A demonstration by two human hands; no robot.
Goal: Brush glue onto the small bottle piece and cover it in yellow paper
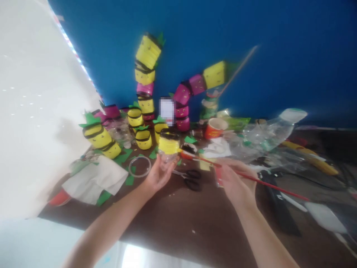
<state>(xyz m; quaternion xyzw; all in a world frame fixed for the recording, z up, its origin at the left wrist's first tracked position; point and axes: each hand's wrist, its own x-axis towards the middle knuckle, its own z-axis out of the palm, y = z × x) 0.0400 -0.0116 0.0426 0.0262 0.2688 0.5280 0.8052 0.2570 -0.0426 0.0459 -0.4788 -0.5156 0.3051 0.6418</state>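
Note:
My left hand grips a small clear plastic jar from below; the jar is wrapped in yellow paper with a black band at its top. My right hand pinches a long thin red paintbrush. The brush tip reaches left to the jar's right side. Its handle runs down to the right across the dark brown table. Black scissors lie on the table between my two hands.
Several finished yellow and pink jars with green leaf tops stand and stack against the blue wall, for example the stack. A red cup, a clear plastic bottle, green paper scraps, a clear ring and white paper litter the table.

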